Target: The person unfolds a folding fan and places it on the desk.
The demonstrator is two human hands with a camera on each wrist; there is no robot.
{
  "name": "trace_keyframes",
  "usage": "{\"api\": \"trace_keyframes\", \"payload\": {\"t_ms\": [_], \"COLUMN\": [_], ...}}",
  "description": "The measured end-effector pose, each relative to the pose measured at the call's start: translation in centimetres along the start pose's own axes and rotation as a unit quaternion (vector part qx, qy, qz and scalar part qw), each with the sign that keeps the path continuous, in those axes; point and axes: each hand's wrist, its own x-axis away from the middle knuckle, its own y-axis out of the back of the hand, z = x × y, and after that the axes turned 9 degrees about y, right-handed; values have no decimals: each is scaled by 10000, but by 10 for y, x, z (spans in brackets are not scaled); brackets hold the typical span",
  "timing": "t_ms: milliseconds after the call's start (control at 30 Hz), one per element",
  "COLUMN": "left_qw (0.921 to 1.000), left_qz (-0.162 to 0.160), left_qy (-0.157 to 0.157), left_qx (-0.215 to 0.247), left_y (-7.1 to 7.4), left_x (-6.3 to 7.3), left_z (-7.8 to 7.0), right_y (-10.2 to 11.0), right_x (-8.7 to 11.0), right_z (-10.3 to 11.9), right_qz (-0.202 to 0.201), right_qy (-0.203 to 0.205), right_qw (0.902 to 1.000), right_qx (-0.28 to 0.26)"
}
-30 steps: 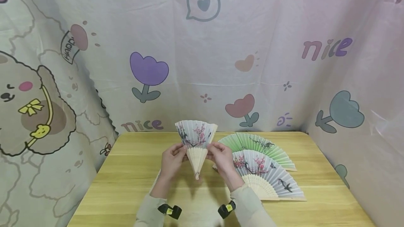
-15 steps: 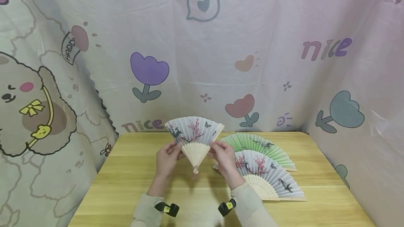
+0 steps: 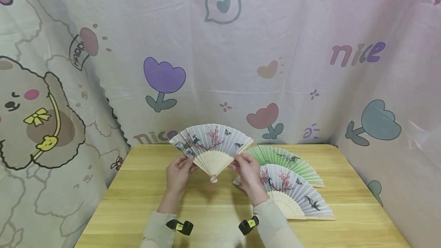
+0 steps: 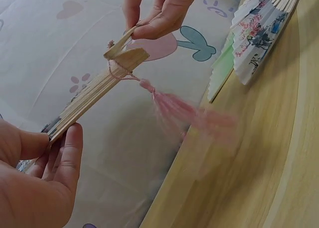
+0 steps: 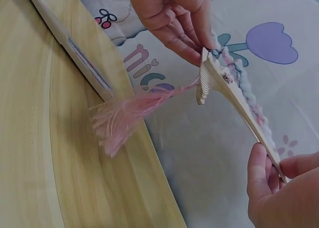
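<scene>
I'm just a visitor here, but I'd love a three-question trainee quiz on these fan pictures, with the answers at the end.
1. True or false: the green fan is folded shut.
2. What hangs from the held fan?
3. Which of the hands is nearer the green fan? A) left; B) right.

Key:
1. False; it is spread open.
2. A pink tassel.
3. B, the right hand.

A booth-like, fabric-screened workspace; the kind of room around it cannot be told. Pale cloth point(image 3: 220, 56), printed with tulips point(image 3: 165, 76), hearts point(image 3: 223, 5), the word "nice" point(image 3: 374, 53) and, at left, a cartoon animal point(image 3: 63, 104), hangs along the left, far and right sides of a wood-grained surface point(image 3: 138, 186).
</scene>
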Motion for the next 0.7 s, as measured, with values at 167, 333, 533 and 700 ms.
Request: {"api": "trace_keyframes", "payload": {"t_ms": [167,333,533,700], "left_qw": [9999,9996,9987,9990], "left_qz": [-79,-89,-117,-241], "left_qy": [-51,-42,40,-42], "left_qx": [126,277,499,383], "left_y": [1,2,4,6], "left_x": [0,1,2,1], "left_z": [1,0,0,4], "right_y": [1,3,4,5], "right_x": [-2,-4,-6,-6], "right_z": [-1,-2,-2,-2], "right_qz": [-123,-207,-321,-403], "right_qy": [3,18,20,40], "right_qw": [9999,9997,9993,9988], "right_qx": [-75,-121,-209,-278]}}
